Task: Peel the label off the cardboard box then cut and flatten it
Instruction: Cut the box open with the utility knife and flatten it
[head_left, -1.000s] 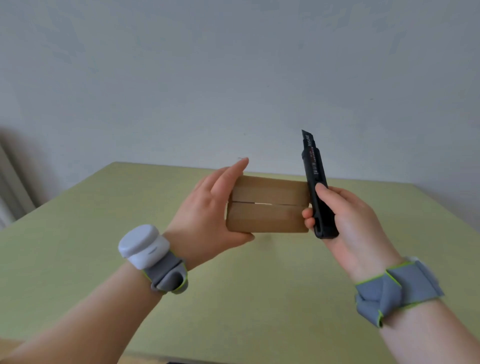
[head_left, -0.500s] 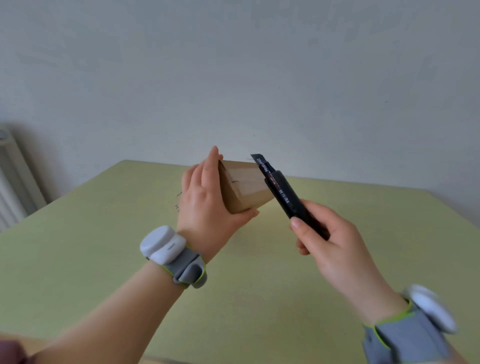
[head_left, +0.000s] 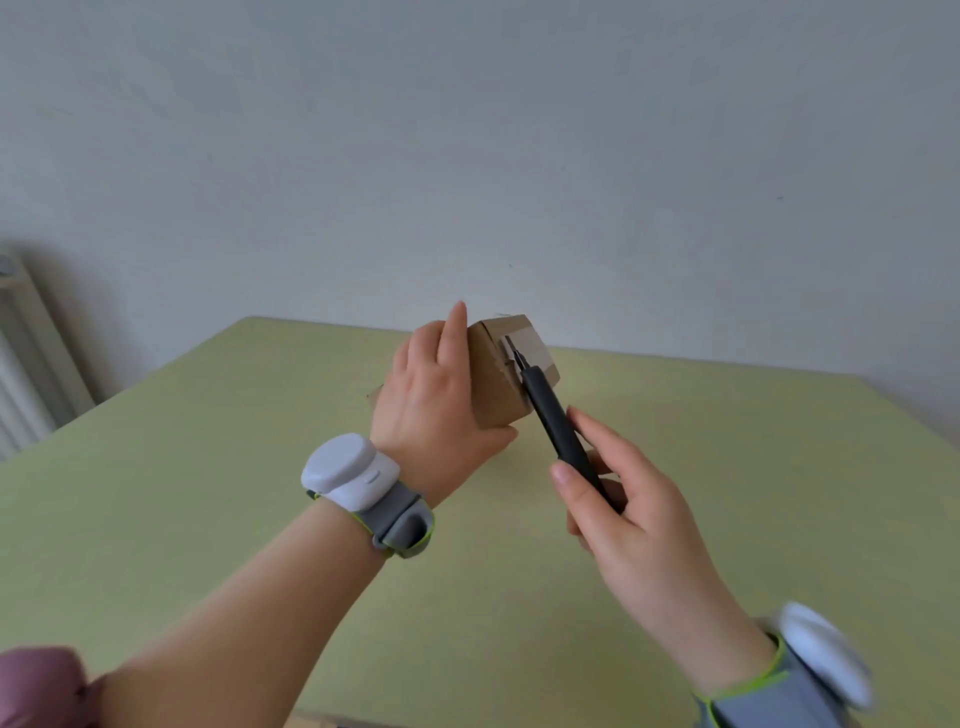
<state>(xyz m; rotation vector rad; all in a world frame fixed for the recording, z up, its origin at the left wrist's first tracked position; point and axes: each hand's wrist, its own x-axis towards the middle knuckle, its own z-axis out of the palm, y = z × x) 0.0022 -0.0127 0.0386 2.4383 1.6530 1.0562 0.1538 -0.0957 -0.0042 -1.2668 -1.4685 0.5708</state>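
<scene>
Left hand (head_left: 436, 395) grips the box (head_left: 501, 379), hiding its left side; right hand (head_left: 631, 519) holds the knife (head_left: 558, 426), blade tip blurred at the seam.

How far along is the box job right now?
No label shows on the visible faces of the cardboard box, so peeling looks done. In hand: left hand holds the box while right hand puts the utility knife to a taped seam. Left: finishing cuts, flattening.

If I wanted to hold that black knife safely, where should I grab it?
Probably by the back half of the black utility knife, where the right hand grips it now. Come from the near end: its blade tip points away, at the cardboard box.
</scene>
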